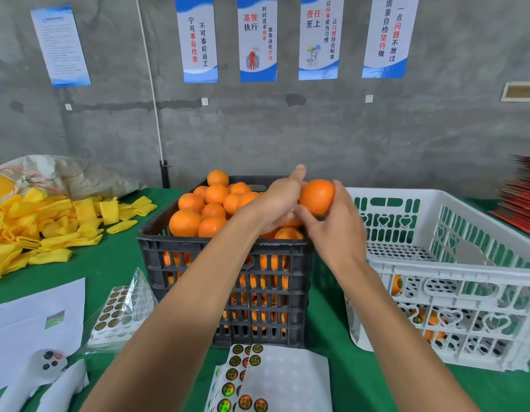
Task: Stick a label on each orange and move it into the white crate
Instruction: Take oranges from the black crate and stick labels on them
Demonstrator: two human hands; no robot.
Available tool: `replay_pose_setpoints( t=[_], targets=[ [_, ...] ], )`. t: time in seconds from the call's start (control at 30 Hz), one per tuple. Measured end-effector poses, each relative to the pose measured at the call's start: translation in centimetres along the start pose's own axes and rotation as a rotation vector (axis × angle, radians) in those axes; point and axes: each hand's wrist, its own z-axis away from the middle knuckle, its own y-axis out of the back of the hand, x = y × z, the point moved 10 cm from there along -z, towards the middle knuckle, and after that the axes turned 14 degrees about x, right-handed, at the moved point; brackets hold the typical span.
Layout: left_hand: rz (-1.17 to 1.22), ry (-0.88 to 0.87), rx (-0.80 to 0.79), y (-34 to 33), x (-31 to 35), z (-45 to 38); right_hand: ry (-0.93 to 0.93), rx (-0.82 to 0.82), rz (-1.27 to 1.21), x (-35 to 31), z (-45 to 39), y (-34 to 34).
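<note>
We see a round, smooth orange (316, 196) gripped by the right hand (336, 230), thumb and fingers curled round it, above the black crate's (225, 263) right edge. The left hand (280, 200) touches its left side; its fingers are hidden from us. The white crate (454, 263), perforated plastic, stands just right.

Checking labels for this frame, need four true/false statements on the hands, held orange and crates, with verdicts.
1. The right hand grips the held orange. True.
2. The held orange is inside the white crate. False: it is held up above the black crate, near its right edge.
3. The white crate holds no oranges. False: a few show through its slotted front.
4. Sticker sheets lie in front of the black crate. True.
</note>
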Motion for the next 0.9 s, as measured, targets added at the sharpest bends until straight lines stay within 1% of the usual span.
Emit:
replay_pose_setpoints(
  t=[0.07,0.13,0.17,0.23,0.27,0.3,0.43,0.53,0.63,0.7,0.77,0.83,0.9],
  targets=[
    [-0.208,-0.186,0.000,-1.0,1.4,-0.5,0.014,0.108,0.173,1.9,-1.1,2.0],
    [-0.511,-0.335,0.035,-1.2,1.7,-1.8,0.001,0.114,0.312,4.0,-1.6,2.9],
    [-0.687,-0.375,0.023,-1.5,1.2,-2.5,-0.001,0.095,0.375,5.0,-1.6,3.1],
    [-1.017,-0.330,-0.071,-1.8,-1.2,-3.6,-0.003,0.067,0.446,6.6,-1.2,3.2],
    [-1.126,-0.296,-0.108,-1.7,-2.3,-3.9,-0.001,0.063,0.455,7.2,-1.0,3.2],
    [-1.174,-0.270,-0.115,-1.6,-2.9,-4.2,0.011,0.061,0.456,7.6,-0.9,3.2],
    [-1.084,-0.258,-0.052,-1.3,-2.5,-4.8,0.080,0.088,0.399,7.9,-0.7,3.0],
    [-0.936,-0.341,0.080,-0.1,-1.0,-3.6,0.191,0.145,0.258,6.4,-0.1,3.3],
    [-0.757,-0.492,0.233,2.0,0.7,-0.1,0.386,0.199,0.052,3.4,2.2,3.5],
    [-0.612,-0.600,0.321,3.5,1.2,3.1,0.478,0.212,-0.059,1.7,4.5,3.3],
    [-0.464,-0.744,0.395,4.7,1.6,6.8,0.495,0.210,-0.138,0.7,6.6,2.9],
    [-0.318,-0.887,0.451,5.8,1.6,10.2,0.470,0.203,-0.201,0.3,8.1,2.7],
    [-0.210,-0.973,0.479,6.7,0.7,12.7,0.463,0.189,-0.267,-0.1,9.3,2.7]
  ],
)
